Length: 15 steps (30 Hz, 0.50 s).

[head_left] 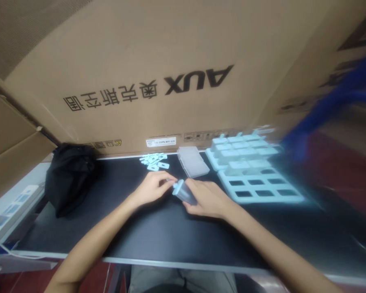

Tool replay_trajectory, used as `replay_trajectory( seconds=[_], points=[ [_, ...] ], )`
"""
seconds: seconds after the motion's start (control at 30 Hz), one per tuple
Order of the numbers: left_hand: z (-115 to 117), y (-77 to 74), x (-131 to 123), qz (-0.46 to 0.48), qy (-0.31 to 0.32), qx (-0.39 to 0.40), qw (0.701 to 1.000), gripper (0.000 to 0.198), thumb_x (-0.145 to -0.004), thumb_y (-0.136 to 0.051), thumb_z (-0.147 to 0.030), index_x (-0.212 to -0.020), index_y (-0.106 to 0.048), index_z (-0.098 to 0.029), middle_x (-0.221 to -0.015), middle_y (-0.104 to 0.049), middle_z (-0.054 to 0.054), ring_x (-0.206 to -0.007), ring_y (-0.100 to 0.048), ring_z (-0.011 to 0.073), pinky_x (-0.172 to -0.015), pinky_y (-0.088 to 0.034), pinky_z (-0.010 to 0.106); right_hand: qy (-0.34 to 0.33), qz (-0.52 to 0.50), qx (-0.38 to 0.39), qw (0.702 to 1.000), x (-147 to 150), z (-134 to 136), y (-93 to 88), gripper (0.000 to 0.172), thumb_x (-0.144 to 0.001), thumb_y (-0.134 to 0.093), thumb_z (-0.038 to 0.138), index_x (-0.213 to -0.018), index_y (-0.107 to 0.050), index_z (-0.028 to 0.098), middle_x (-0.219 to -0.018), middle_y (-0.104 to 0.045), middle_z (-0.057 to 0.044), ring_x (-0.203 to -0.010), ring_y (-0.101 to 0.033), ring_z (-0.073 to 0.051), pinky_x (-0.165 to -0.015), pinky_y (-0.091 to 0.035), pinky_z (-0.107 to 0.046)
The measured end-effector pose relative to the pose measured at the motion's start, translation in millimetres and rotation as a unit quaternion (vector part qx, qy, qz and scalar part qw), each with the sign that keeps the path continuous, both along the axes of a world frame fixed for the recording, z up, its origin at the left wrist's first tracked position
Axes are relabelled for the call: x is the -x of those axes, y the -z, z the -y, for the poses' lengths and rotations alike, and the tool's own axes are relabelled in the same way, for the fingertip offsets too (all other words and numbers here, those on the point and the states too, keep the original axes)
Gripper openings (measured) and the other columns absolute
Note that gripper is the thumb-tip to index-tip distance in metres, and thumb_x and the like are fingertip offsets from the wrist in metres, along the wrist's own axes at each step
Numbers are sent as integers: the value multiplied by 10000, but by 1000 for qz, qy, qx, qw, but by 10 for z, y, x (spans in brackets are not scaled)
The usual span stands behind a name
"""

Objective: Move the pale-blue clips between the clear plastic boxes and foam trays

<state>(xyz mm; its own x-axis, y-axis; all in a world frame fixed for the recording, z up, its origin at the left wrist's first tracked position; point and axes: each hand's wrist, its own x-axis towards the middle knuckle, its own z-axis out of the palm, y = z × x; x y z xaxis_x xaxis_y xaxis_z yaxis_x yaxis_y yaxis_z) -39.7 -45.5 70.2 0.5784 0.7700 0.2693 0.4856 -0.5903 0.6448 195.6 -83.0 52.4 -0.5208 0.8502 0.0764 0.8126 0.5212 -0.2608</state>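
Note:
My right hand (209, 198) is wrapped round a translucent grey popsicle mold (186, 195), holding it tilted above the table. A light blue cap (178, 187) sits at its left end. At that cap, the thumb and fingers of my left hand (152, 186) are pinched together on its small tab, which they partly hide. Just beyond my left hand lies a loose pile of flat light blue pieces (154, 158) with slots. Behind my right hand, clear flat plastic covers (192, 162) lie stacked.
Light blue racks (256, 199) with rectangular openings stand to the right, several mold parts upright in the far one. A black cloth bag (69, 177) sits left on the dark table (171, 240). A large cardboard box (134, 49) walls off the back; a blue frame (332, 101) rises at right.

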Motion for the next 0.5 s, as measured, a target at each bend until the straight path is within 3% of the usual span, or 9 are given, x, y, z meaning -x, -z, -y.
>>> replay_trajectory(
  seconds=[0.13,0.3,0.5],
  points=[
    [-382,206,369,75,-116,60,989,288,-938,-671,-447,-1013,-787,-194,-782,-770,34,-664,-698,164,-695,-546,281,14,-2,27,1000,10,-60,50,234,-852,-593,414,-958,-503,226,-997,-744,-90,-861,-715,-280,-681,-418,-331],
    [-988,414,660,101,-273,9,957,291,-848,-727,-446,-946,-778,-177,-772,-780,40,-730,-730,183,-740,-557,284,7,-12,47,999,6,-27,159,237,-853,-597,413,-953,-500,221,-977,-739,-92,-840,-703,-278,-667,-394,-332],
    [-1347,589,708,75,-326,-38,941,198,-821,-723,-375,-853,-755,-182,-878,-797,49,-826,-747,203,-791,-573,303,-2,-21,59,998,-3,-6,195,270,-840,-614,432,-961,-502,218,-954,-724,-73,-847,-694,-265,-659,-355,-314]
  ],
)
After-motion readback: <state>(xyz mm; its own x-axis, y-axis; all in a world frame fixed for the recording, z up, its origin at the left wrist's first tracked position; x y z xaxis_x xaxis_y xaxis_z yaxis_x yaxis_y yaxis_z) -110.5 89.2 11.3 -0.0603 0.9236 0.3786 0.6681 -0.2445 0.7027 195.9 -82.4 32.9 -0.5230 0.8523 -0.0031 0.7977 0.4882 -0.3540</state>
